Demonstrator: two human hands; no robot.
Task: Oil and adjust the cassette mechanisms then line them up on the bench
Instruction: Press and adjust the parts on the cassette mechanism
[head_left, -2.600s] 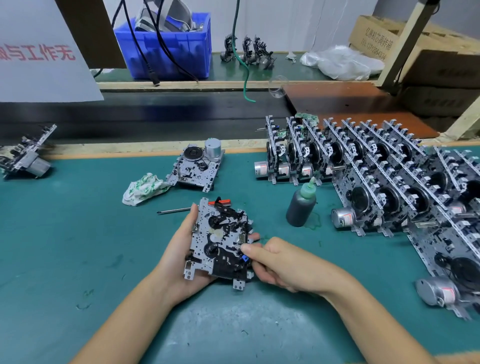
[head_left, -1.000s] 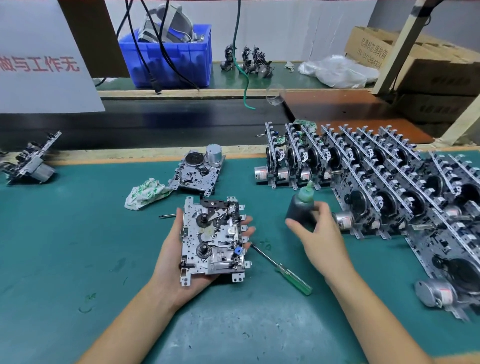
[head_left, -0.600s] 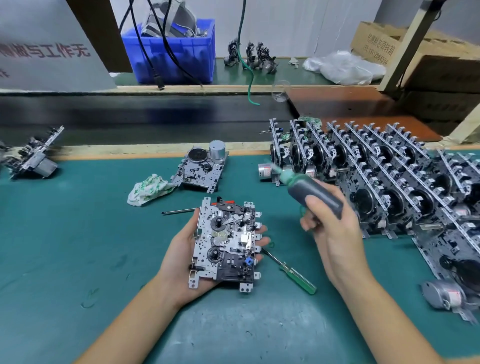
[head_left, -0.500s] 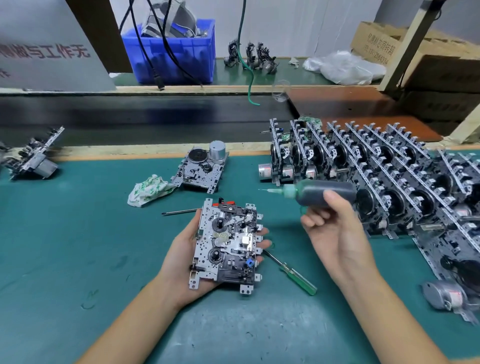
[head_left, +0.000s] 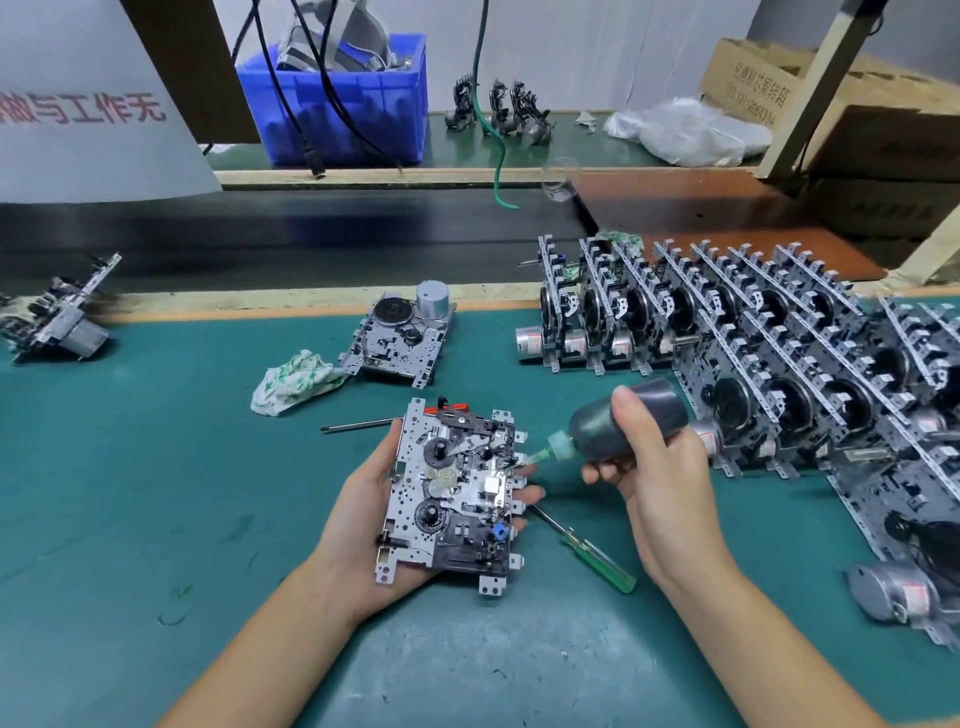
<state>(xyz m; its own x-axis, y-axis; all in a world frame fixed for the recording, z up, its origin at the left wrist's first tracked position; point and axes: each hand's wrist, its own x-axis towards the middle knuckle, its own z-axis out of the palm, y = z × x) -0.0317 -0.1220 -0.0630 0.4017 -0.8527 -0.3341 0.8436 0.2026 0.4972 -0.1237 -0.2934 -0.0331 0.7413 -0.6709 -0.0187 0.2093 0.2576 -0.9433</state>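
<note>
Oil goes onto a cassette mechanism (head_left: 451, 493) at a green bench (head_left: 156, 467): the left hand (head_left: 363, 525) cradles the metal deck from beneath, palm up, thumb along its left edge and fingertips showing past its right edge. The right hand (head_left: 654, 467) grips a dark oil bottle (head_left: 618, 423), tipped over to the left so that its pale green nozzle reaches the deck's right side, just above the left fingertips. A green-handled screwdriver (head_left: 597, 558) lies on the mat between the two wrists, its shaft running under the held deck. Beyond the left hand sit a thin dark-tipped tool (head_left: 358, 426), a crumpled green-and-white rag (head_left: 293, 382) and a second mechanism lying flat (head_left: 400, 343). Beyond and to the right of the right hand, finished mechanisms (head_left: 753, 364) stand on edge in close rows, their motors facing outward. Another unit (head_left: 57, 317) rests far off to the left of the left hand. At the back, past a dark conveyor belt (head_left: 311, 234), stand a blue crate (head_left: 337, 98) and cardboard boxes (head_left: 857, 135).
</note>
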